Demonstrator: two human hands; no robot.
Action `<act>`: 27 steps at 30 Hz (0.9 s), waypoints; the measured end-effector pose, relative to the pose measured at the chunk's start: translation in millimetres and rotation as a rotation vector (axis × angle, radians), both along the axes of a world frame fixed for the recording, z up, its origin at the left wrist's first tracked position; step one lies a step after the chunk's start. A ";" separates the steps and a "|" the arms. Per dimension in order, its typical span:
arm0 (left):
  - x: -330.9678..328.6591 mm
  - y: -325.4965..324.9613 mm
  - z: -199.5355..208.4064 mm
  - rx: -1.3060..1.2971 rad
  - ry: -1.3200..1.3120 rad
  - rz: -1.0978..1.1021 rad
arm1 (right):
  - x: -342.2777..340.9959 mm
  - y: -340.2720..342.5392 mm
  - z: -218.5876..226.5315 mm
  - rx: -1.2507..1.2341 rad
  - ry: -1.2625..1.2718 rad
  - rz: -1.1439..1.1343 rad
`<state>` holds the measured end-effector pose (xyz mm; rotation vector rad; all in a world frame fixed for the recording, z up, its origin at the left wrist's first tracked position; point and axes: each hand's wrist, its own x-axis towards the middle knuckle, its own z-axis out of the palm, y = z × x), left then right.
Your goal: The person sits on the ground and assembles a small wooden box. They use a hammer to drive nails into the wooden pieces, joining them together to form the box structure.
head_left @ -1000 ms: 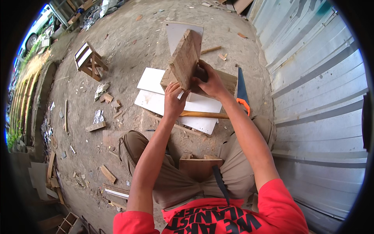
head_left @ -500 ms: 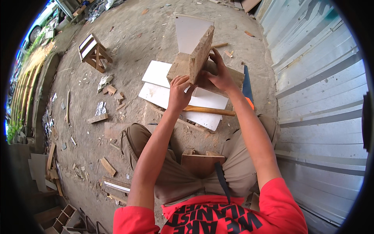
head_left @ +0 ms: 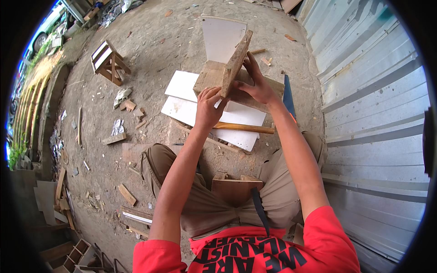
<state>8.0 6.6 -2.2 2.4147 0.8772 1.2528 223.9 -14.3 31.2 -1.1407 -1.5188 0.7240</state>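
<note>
My left hand (head_left: 210,105) is closed on the lower near end of a rough wooden board (head_left: 237,61), its fingers wrapped over the edge. The board stands tilted on its edge above a thick wooden block (head_left: 210,76). On the board's right side, my right hand (head_left: 260,85) grips it with fingers reaching up its face. A whitish tapered panel (head_left: 223,38) stands just beyond the block. Beneath my wrists lie white boards (head_left: 180,109), with a wooden tool handle (head_left: 246,128) across them. Whatever that handle belongs to is hidden.
A blue saw blade (head_left: 288,96) lies right of the block, partly behind my right forearm. A small wooden stool (head_left: 109,63) stands at the far left. Wood scraps (head_left: 127,194) litter the concrete floor. Corrugated metal sheeting (head_left: 371,118) walls the right side. Between my legs is a low wooden seat (head_left: 234,190).
The board has shifted slightly to the right in my hands. My right forearm has moved a little, covering more of the saw's orange handle. Both hands keep their hold.
</note>
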 end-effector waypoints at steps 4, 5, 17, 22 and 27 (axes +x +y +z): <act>-2.9 0.2 4.6 -0.017 0.014 -0.030 | 1.0 -0.3 -1.5 -0.069 0.013 -0.022; -3.8 0.2 4.7 -0.022 0.018 -0.038 | 1.9 0.2 -3.0 -0.065 0.021 -0.015; -2.6 3.5 -1.6 0.015 0.027 -0.050 | -1.6 -2.9 -2.1 -0.098 -0.023 -0.070; -2.4 2.8 -1.3 -0.004 0.031 -0.046 | -3.8 -4.5 1.6 -0.101 -0.069 -0.058; -1.3 0.5 -1.7 -0.017 0.031 -0.032 | -12.8 -9.0 7.6 -0.169 -0.040 -0.115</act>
